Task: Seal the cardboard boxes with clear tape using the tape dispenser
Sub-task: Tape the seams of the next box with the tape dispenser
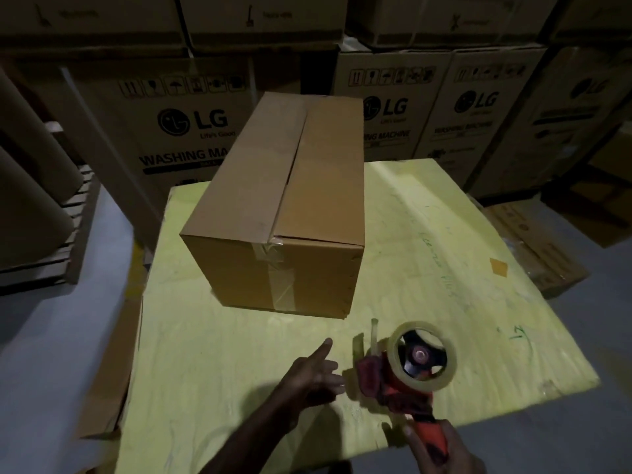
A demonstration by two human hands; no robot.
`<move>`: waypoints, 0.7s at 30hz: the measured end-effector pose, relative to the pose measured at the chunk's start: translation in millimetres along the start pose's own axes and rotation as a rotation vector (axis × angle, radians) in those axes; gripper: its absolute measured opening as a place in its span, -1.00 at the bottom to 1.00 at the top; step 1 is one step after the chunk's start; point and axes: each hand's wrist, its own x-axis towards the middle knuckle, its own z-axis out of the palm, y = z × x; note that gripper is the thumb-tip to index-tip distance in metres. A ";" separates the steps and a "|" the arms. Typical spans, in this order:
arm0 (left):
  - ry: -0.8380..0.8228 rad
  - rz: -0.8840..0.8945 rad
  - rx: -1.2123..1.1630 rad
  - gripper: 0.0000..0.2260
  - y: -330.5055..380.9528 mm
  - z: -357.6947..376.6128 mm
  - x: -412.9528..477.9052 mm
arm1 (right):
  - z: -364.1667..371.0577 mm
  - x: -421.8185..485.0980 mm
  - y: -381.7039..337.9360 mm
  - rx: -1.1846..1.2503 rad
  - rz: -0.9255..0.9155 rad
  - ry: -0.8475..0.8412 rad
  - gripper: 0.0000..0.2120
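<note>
Our right hand (pixel 443 448) curls its fingers round the tape dispenser (pixel 393 388); fingers of our left hand (pixel 313 374) spread loosely beside it.

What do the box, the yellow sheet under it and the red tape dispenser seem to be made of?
Box: brown cardboard, matte, with folded flaps; glossy clear tape runs down its near face. Yellow sheet: matte and wrinkled, perhaps paper or thin foam. Tape dispenser: red body, probably plastic, carrying a shiny clear tape roll.
</note>
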 end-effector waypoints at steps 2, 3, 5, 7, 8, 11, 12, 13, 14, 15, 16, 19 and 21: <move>-0.054 -0.021 -0.009 -0.37 10.8 1.8 -10.7 | -11.8 4.7 -10.5 -0.097 -0.131 -0.013 -0.65; -0.070 -0.025 -0.020 -0.36 14.9 3.0 -16.1 | -17.8 7.2 -18.4 -0.137 -0.178 -0.006 -0.69; -0.080 -0.023 -0.087 -0.36 21.2 3.1 -24.6 | -26.8 14.2 -33.5 -0.214 -0.275 0.040 -0.77; -0.088 -0.024 -0.236 -0.35 27.8 0.5 -32.8 | -31.3 22.2 -48.4 -0.246 -0.361 0.091 -0.71; -0.096 -0.021 -0.307 -0.34 30.8 -1.7 -36.4 | -31.8 25.4 -55.0 -0.257 -0.411 0.129 -0.66; -0.091 0.010 -0.391 -0.36 38.3 -9.5 -50.8 | -28.2 32.2 -77.5 -0.254 -0.502 0.189 -0.62; -0.084 0.022 -0.418 -0.38 38.9 -12.8 -54.9 | -26.7 34.4 -84.4 -0.246 -0.520 0.210 -0.63; -0.076 0.031 -0.471 -0.41 39.5 -16.4 -59.0 | -25.1 36.4 -91.2 -0.231 -0.528 0.222 -0.63; -0.065 0.047 -0.536 -0.45 39.7 -21.0 -61.9 | -23.5 38.8 -98.2 -0.214 -0.535 0.232 -0.64; -0.051 0.068 -0.600 -0.51 40.3 -25.2 -66.1 | -21.7 41.5 -104.7 -0.199 -0.550 0.239 -0.63; -0.042 0.086 -0.654 -0.59 41.0 -29.6 -68.5 | -20.6 44.4 -111.0 -0.185 -0.569 0.244 -0.63; -0.033 0.133 -0.723 -0.86 44.2 -42.4 -77.2 | -18.2 53.3 -130.9 -0.140 -0.614 0.223 -0.60; -0.038 0.159 -0.673 -0.86 47.0 -48.7 -80.8 | -16.6 57.9 -145.0 -0.106 -0.639 0.187 -0.59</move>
